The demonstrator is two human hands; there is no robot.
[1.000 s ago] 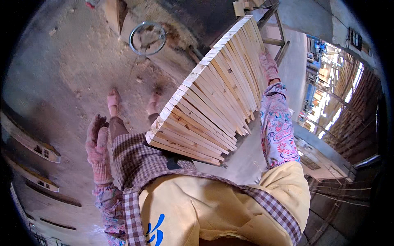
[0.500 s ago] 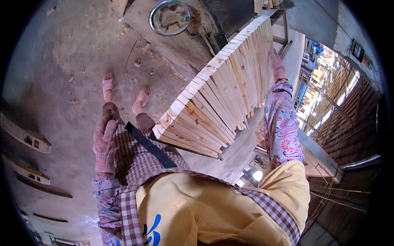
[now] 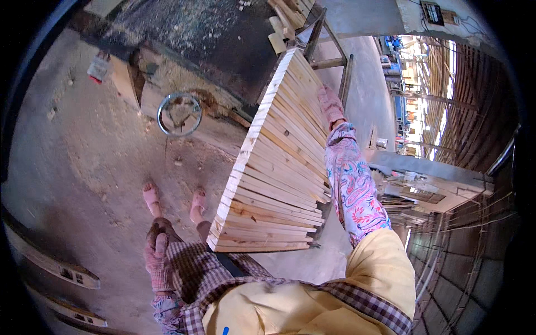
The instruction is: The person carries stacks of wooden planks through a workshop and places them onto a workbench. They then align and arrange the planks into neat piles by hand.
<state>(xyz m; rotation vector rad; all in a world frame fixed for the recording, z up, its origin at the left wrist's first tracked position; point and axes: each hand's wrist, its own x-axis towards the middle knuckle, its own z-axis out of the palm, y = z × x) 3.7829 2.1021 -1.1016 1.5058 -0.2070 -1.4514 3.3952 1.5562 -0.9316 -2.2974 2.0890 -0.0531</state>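
A long row of pale wooden strips (image 3: 273, 173) stands side by side in front of me, their sawn ends making one slanting line. My right hand (image 3: 330, 105), in a pink knit glove, lies with fingers stretched along the far right side of the strips; its fingertips touch the wood. My left hand (image 3: 158, 261), gloved alike, hangs beside the checked apron (image 3: 192, 262) at my thigh. Its thumb stands apart from loosely bent fingers, and I see nothing in it. What carries the strips is mostly hidden beneath them.
A metal handwheel (image 3: 179, 114) sits on a dusty machine (image 3: 218, 56) beyond the strips. Wood pieces (image 3: 287, 25) lie at its far end, next to a wooden frame (image 3: 335, 62). A grey-topped bench (image 3: 430, 170) stands at right. Sawdust and scraps litter the floor (image 3: 100, 145).
My view has turned and shifted, so the handwheel and strips appear lower and further left. My right hand stays against the strips' far side; my left hand still hangs at my thigh.
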